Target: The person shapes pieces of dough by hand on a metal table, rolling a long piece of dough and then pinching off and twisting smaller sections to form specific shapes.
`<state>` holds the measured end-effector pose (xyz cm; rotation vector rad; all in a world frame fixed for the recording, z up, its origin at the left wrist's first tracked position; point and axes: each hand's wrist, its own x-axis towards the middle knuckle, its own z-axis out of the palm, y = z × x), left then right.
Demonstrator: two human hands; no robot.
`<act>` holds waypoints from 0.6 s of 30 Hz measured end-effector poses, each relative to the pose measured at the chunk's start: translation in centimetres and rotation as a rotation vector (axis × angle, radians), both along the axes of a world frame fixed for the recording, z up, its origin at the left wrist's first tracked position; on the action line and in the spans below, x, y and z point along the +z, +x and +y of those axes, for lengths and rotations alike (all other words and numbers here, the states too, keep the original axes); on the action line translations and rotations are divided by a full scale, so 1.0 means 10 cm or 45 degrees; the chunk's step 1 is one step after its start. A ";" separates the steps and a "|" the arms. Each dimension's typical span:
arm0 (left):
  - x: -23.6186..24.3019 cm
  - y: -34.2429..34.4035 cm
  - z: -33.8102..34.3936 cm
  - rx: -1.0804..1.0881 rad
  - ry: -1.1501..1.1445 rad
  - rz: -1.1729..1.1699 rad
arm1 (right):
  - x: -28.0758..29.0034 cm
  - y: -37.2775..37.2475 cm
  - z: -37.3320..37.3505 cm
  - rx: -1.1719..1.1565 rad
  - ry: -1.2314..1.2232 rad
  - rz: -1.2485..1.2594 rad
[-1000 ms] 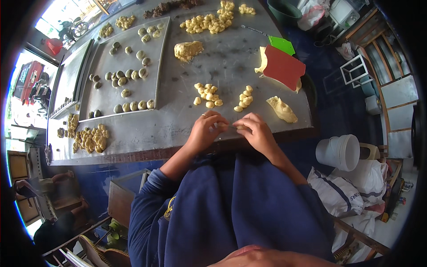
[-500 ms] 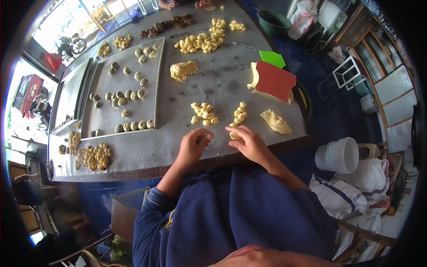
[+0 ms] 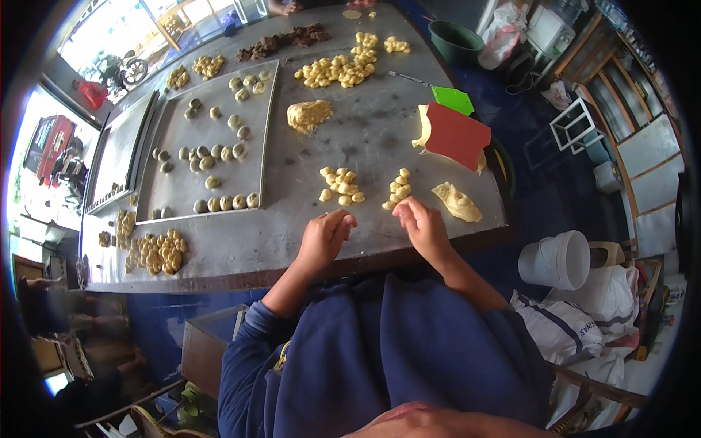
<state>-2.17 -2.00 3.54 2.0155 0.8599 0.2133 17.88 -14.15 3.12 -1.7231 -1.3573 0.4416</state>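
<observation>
My left hand (image 3: 327, 237) is half curled over the steel table's front part, below a cluster of pale yellow dough balls (image 3: 339, 186); whatever its fingers hold is hidden. My right hand (image 3: 422, 230) has bent fingers just below a smaller row of balls (image 3: 400, 188); I cannot make out what is in it. A torn dough piece (image 3: 456, 204) lies to its right. Behind these sit a dough lump (image 3: 307, 115) and a red scraper (image 3: 454, 133) on pale dough, beside a green scraper (image 3: 450, 98). A metal tray (image 3: 182, 128) at left holds several dull greenish balls.
The table (image 3: 270, 233) also bears yellow ball piles (image 3: 336, 69) and dark brown filling (image 3: 281, 40). A co-worker's hand (image 3: 288, 9) shows at the far edge. A green tub (image 3: 453, 40), white bucket (image 3: 553, 259) and sacks (image 3: 562, 325) stand at right.
My hands, pinched together on a small piece a second ago, have moved apart. My right hand reached to the ball row and has since curled. A co-worker's hands appeared at the far edge.
</observation>
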 end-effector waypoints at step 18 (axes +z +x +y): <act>-0.57 -1.08 0.00 0.566 0.957 -0.276 | -0.46 -0.42 0.72 0.762 0.075 -0.820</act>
